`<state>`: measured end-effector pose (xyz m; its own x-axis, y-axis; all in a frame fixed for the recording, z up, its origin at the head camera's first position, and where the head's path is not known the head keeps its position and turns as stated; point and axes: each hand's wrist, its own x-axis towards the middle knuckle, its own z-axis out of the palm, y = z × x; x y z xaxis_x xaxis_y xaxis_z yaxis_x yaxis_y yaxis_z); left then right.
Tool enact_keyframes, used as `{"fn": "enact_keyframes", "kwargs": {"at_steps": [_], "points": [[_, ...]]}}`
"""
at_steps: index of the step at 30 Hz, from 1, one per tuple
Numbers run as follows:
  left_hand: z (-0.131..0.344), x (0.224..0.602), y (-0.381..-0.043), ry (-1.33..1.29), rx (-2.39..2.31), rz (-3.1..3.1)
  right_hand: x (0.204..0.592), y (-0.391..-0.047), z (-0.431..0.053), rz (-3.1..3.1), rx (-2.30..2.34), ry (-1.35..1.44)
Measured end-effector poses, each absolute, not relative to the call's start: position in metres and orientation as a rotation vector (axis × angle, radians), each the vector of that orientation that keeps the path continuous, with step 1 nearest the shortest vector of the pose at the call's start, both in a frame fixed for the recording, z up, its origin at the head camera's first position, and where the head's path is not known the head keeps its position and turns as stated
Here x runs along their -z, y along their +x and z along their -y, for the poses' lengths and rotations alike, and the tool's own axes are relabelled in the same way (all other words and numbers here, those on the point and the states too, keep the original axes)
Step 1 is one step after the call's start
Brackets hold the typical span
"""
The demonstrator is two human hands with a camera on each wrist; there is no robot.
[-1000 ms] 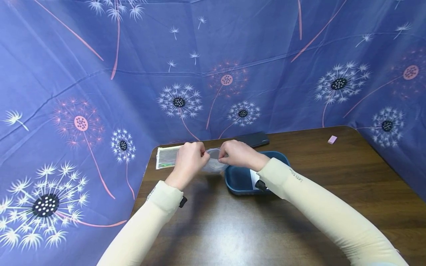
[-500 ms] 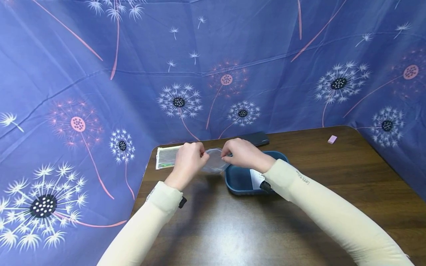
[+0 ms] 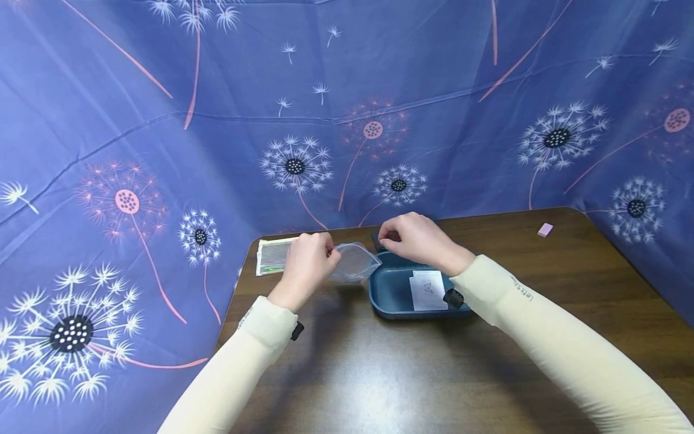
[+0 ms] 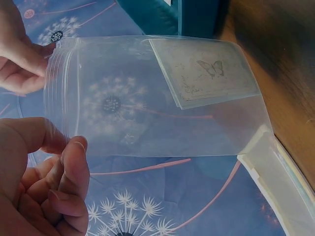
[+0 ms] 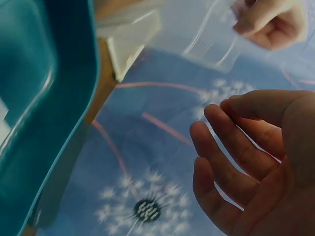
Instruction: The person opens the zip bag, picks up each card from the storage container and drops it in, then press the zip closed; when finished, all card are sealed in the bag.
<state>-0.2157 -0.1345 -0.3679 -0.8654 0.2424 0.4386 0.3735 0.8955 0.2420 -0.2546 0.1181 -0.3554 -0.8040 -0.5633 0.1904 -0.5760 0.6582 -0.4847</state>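
My left hand point(image 3: 311, 260) pinches the top edge of a clear zip bag point(image 3: 355, 263) between thumb and forefinger. In the left wrist view the bag hangs with a few paper cards point(image 4: 212, 73) inside at its bottom, the front one printed with a butterfly. My right hand point(image 3: 414, 241) is beside the bag's other top corner, over the back of a blue tray point(image 3: 387, 289). Its fingers are loosely bent with nothing between them in the right wrist view. White paper slips point(image 3: 428, 290) with some marks lie in the tray.
A cream-edged zip pouch point(image 3: 273, 258) lies at the table's back left, partly behind my left hand. A black flat case point(image 3: 378, 239) is mostly hidden behind my right hand. A small pink block point(image 3: 545, 229) sits far right. Patterned blue cloth point(image 3: 347, 150) hangs around the table.
My right hand has let go of the bag's edge and moved right and up, uncovering more of the tray and its paper slips. My left hand stays in place, holding the bag.
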Motion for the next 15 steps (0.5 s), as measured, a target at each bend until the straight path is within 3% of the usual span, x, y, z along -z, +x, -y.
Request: {"fn": "enact_keyframes", "kwargs": {"at_steps": [15], "points": [[0.131,0.367,-0.212,-0.470,0.438,2.637,0.406,-0.289,-0.161,3.023,-0.600,0.857]]}}
